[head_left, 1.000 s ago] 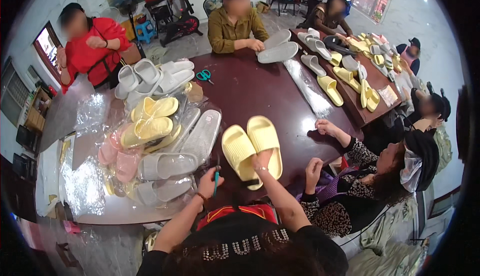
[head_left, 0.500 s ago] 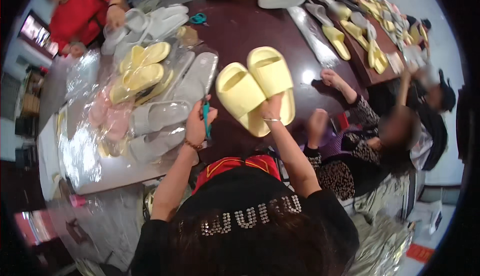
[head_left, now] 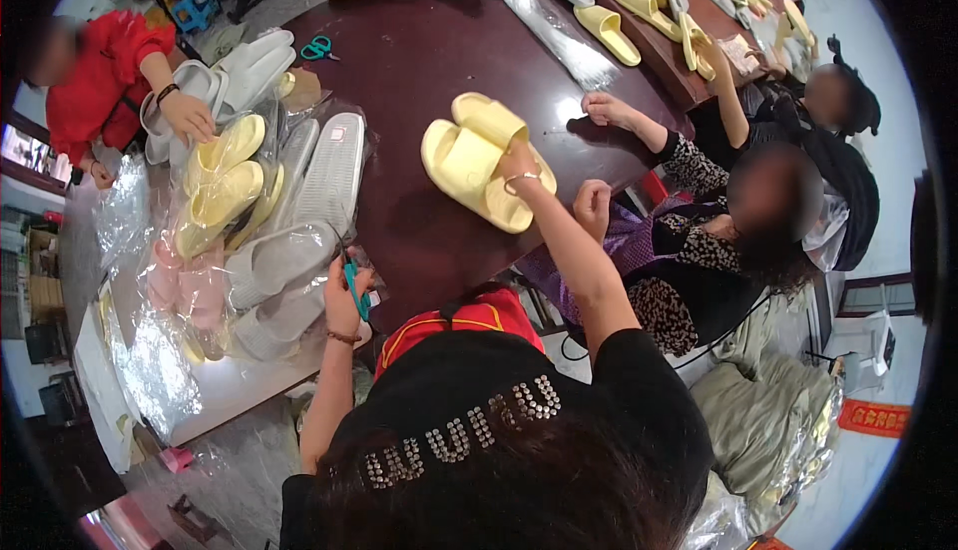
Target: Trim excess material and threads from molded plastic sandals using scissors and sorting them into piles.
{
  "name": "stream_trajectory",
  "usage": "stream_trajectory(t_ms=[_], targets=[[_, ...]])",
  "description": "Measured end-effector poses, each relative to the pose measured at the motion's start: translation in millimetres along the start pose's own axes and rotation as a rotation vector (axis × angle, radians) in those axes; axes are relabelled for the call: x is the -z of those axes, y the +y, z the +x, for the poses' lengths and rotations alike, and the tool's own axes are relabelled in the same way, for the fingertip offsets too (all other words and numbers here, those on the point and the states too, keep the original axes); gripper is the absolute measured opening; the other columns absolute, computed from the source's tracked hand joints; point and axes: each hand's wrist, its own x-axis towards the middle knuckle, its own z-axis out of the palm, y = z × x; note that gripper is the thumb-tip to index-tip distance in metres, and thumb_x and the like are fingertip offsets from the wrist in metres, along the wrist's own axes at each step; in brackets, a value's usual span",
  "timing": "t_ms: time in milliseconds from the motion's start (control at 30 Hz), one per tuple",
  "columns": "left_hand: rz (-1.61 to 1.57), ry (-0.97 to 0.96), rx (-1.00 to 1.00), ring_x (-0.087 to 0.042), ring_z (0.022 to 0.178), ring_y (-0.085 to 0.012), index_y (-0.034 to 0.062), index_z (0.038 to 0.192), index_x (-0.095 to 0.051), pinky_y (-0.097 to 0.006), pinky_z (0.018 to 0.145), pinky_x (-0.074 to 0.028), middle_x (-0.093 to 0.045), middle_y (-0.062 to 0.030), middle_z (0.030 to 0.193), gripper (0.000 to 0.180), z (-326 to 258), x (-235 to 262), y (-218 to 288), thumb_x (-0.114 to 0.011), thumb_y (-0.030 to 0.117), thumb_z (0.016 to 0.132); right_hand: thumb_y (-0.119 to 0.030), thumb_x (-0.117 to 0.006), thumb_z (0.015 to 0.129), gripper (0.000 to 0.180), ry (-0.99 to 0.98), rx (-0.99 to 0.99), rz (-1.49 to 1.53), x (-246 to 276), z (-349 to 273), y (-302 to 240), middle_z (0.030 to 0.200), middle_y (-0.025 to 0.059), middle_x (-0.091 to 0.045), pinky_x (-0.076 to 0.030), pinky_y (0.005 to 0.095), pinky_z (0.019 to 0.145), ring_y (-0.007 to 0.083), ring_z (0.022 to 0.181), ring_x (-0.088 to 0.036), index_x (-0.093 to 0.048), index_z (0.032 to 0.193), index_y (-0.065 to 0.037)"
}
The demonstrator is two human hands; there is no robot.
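A pair of yellow slippers [head_left: 467,163] is gripped by my right hand [head_left: 518,164], fingers at their straps. They are over the dark red table [head_left: 419,71]; I cannot tell whether they touch it. My left hand [head_left: 342,302] is closed around scissors with teal handles [head_left: 355,287], blades pointing away from me. Just beyond that hand lie grey slippers [head_left: 334,176] and clear plastic wrapping. Further left, yellow slippers [head_left: 222,196] lie in clear plastic, near pink slippers [head_left: 195,285].
A person in red [head_left: 115,76] stands at the far left, one hand on the bagged yellow slippers. A second pair of teal scissors [head_left: 319,48] lies at the back. Plastic bags [head_left: 559,36] and rows of slippers [head_left: 654,13] are far right. A person in a leopard-print top [head_left: 709,201] sits at my right.
The yellow slippers in my right hand have turned and look smaller, further from the camera. The person in red has moved a hand onto the bagged yellow slippers. My view has shifted.
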Motion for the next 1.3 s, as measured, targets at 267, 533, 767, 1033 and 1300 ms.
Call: stream_trajectory(t_ms=[267,533,767,1033,1300], targets=[[-0.056,0.109,0.024,-0.051,0.063,-0.0084,0.0011,0.116,-0.041,-0.022,0.056,-0.044,-0.052,-0.0029,0.074,0.042,-10,16,-18,-0.055,0.003,0.076,-0.019,-0.052,0.071,0.033,0.102,-0.193,0.005,28,76,30,0.11,0.0161,-0.05,-0.036,0.0491,0.085,0.0332,0.103,-0.048,-0.052,0.103,-0.011],[0.084,0.156,-0.001,-0.048,0.067,-0.0069,-0.0001,0.113,-0.045,-0.022,0.063,-0.041,-0.052,-0.0011,0.073,0.044,-9,30,-35,-0.061,0.011,0.074,-0.022,-0.06,0.068,0.065,0.402,0.318,-0.096,0,50,8,0.126,0.0223,-0.028,-0.032,0.0401,0.093,0.0365,0.11,-0.037,-0.032,0.124,-0.005],[0.048,0.255,0.016,-0.047,0.062,-0.0054,0.0036,0.113,-0.046,-0.021,0.055,-0.04,-0.052,0.0004,0.07,0.041,-19,32,-22,-0.059,0.007,0.074,-0.025,-0.058,0.072,0.042,0.034,0.611,0.039,-96,-35,-55,0.119,0.0176,-0.039,-0.035,0.0377,0.089,0.0322,0.106,-0.041,-0.05,0.109,-0.006],[0.222,0.431,-0.043,-0.049,0.059,-0.0115,0.0024,0.11,-0.047,-0.026,0.057,-0.042,-0.051,-0.0042,0.065,0.044,-36,54,-67,-0.063,0.012,0.07,-0.025,-0.05,0.082,0.032,-0.799,0.211,0.646,-123,-106,-127,0.094,0.0045,-0.055,-0.04,0.0245,0.072,0.011,0.083,-0.05,-0.054,0.103,0.0],[0.153,0.456,-0.035,-0.05,0.067,-0.006,0.0056,0.114,-0.046,-0.021,0.059,-0.042,-0.053,0.0003,0.075,0.043,-52,79,-67,-0.06,0.01,0.074,-0.022,-0.056,0.079,0.026,-0.868,0.261,0.512,-142,-113,-128,0.08,0.0021,-0.055,-0.04,0.0213,0.063,0.0081,0.073,-0.049,-0.057,0.093,0.0]])
